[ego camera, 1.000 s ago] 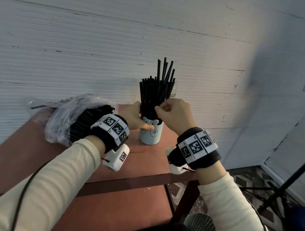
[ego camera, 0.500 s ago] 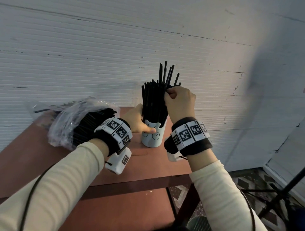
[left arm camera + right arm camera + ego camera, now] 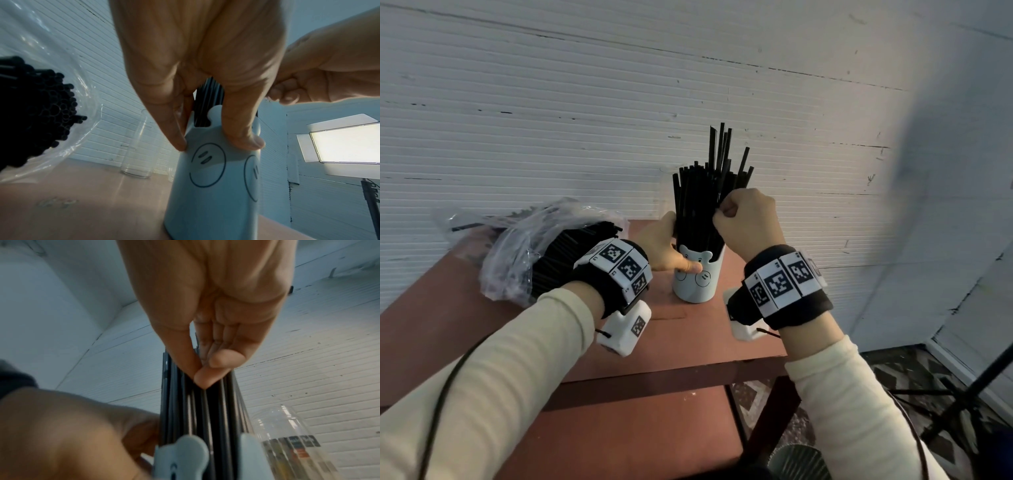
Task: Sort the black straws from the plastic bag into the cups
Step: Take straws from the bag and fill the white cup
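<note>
A pale blue cup with a bear face stands on the reddish table, packed with upright black straws. My left hand grips the cup near its rim, with the thumb across the face. My right hand pinches a few of the straws between thumb and fingers partway up the bundle. On the left lies the clear plastic bag, still holding a thick bundle of black straws.
A clear glass stands behind the blue cup near the white wall. A clear labelled container stands just right of the cup. A lit lamp panel and a stand are off the table's right edge.
My right hand has moved up from beside the cup's rim to higher on the straw bundle. The left hand has stayed on the cup.
</note>
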`<state>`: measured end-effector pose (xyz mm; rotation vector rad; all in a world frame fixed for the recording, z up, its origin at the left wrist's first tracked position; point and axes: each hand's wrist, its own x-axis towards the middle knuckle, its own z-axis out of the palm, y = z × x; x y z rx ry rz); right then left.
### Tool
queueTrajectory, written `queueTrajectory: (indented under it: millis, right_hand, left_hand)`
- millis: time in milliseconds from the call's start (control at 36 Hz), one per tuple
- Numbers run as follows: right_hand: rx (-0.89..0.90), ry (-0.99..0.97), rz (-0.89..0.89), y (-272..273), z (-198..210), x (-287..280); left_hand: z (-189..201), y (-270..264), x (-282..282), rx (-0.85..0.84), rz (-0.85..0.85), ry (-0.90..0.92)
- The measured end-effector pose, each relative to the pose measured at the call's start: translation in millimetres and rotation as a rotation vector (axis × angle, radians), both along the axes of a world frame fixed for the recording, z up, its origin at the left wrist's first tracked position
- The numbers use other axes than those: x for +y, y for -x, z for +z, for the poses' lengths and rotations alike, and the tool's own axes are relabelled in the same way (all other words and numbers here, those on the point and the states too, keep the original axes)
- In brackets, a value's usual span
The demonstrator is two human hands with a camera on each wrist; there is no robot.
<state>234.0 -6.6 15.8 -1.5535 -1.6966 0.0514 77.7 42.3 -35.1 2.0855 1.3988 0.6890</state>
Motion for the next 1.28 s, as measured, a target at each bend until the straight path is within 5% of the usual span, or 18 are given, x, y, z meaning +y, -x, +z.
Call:
queueTrajectory:
  millis: [194, 417, 1083, 1278]
  right_hand:
    - [-0.093, 0.050, 0.075, -10, -12, -11]
    - [-0.037, -0.499, 0.168, -20, 23, 1]
    - [-0.043, -0.552, 0.309, -15, 32, 13]
    - [0.125, -0.589, 0.223, -10, 34, 0]
  left_hand:
    - [0, 2, 4, -0.025, -0.019, 0.055]
    - [4, 8, 5, -0.018, -0.092, 0.094]
    - [0, 8, 12, -0.075, -0.128, 0.117]
    - [-1, 7, 10, -0.084, -0.128, 0.118]
